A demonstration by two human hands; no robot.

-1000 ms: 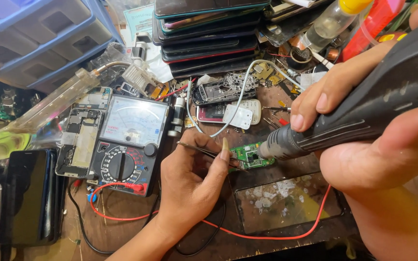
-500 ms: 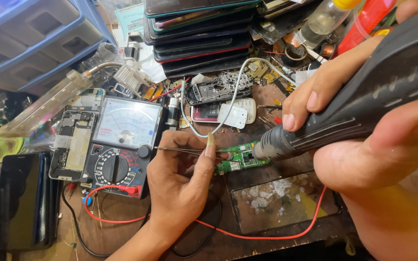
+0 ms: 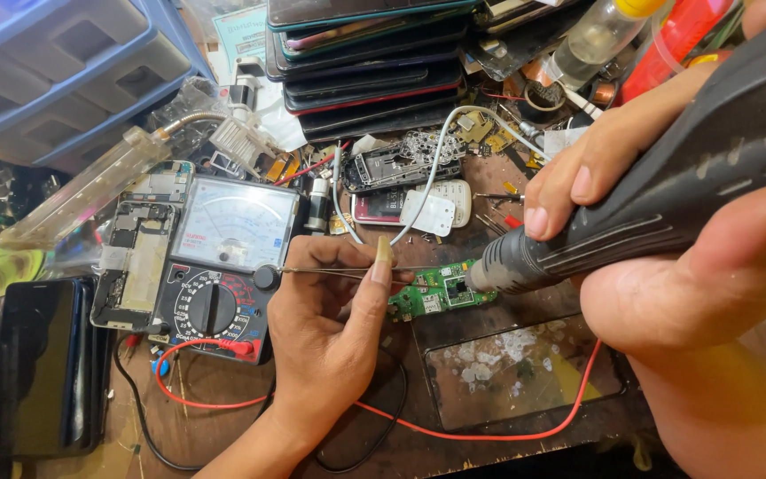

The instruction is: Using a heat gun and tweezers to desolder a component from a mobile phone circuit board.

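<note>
At the centre of the frame a small green circuit board [image 3: 441, 291] lies on the cluttered table [image 3: 223, 408]. The left hand [image 3: 334, 328], lower centre, is closed around thin tweezers [image 3: 356, 269], whose tips reach toward the board. The right hand [image 3: 667, 231], filling the right side, is wrapped tight around a dark hot-air tool [image 3: 649, 195]; its nozzle sits just above the board's right end. A multimeter [image 3: 223, 257] with red leads lies to the left, and stacked phones [image 3: 365, 62] sit at upper centre.
</note>
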